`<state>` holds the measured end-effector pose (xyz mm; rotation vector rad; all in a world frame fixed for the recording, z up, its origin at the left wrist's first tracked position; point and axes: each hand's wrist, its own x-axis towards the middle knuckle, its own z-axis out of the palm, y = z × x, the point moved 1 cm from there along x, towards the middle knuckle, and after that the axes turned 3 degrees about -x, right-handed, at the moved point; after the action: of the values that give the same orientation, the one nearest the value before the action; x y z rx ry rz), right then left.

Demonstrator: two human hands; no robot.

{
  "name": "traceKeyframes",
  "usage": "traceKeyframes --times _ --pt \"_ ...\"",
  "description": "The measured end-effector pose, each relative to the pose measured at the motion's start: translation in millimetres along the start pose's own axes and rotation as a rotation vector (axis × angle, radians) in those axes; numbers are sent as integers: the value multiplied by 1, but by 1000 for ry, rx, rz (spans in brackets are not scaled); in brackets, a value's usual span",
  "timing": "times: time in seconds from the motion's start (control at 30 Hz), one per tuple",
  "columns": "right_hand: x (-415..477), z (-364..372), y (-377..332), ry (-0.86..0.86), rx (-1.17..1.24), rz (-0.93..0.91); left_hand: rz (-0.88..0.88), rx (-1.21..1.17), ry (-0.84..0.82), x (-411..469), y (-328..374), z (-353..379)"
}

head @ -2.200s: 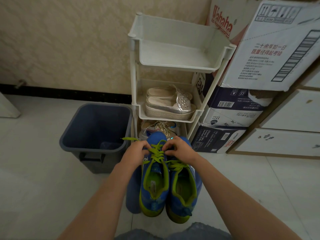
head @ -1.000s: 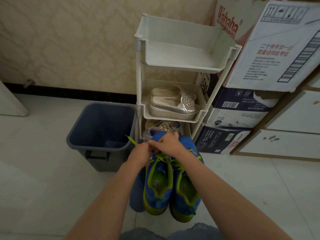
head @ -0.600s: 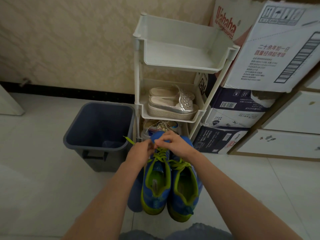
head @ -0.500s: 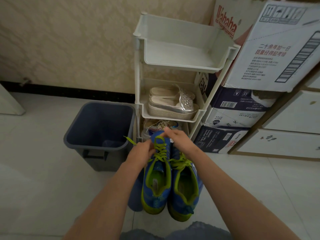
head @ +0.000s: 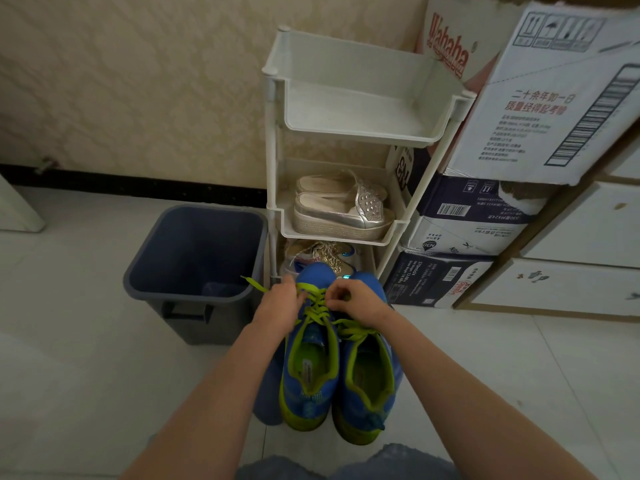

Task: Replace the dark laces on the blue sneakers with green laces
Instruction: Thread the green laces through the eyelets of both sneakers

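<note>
Right hand (head: 357, 301) has curled back beside left hand (head: 280, 305) — both pinching green lace (head: 317, 308) (bin (head: 194, 244) left, rack (head: 356, 133) ahead).

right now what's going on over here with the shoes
A person is threading a green lace through the blue sneaker nearer the grey bin. The left hand and right hand both pinch the lace near the toe end, and one loose tip pokes out toward the bin. The other sneaker beside it already carries green lacing.
</note>
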<state>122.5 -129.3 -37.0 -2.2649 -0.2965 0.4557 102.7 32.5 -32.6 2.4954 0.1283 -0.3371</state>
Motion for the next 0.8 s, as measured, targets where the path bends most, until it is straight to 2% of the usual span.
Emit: traceKeyframes --times 0.13,0.3,0.4,0.47,0.6,0.8 --pt "1 1 -10 18 128 -25 -54 -58 -80 4 1 0" --pt "3 0 -8 42 126 31 -43 -196 -93 0 0 -7" --pt "-2 -10 -2 -2 72 66 -22 -299 -121 -6 -7 -17" --pt "-7 -11 0 -51 28 46 3 -255 -152 -7 -12 -19" --pt "-8 -4 0 -10 -11 -7 75 -258 -125 -10 -13 -14" --pt "-6 0 -1 -44 -27 -7 104 -276 -105 -9 -14 -13"
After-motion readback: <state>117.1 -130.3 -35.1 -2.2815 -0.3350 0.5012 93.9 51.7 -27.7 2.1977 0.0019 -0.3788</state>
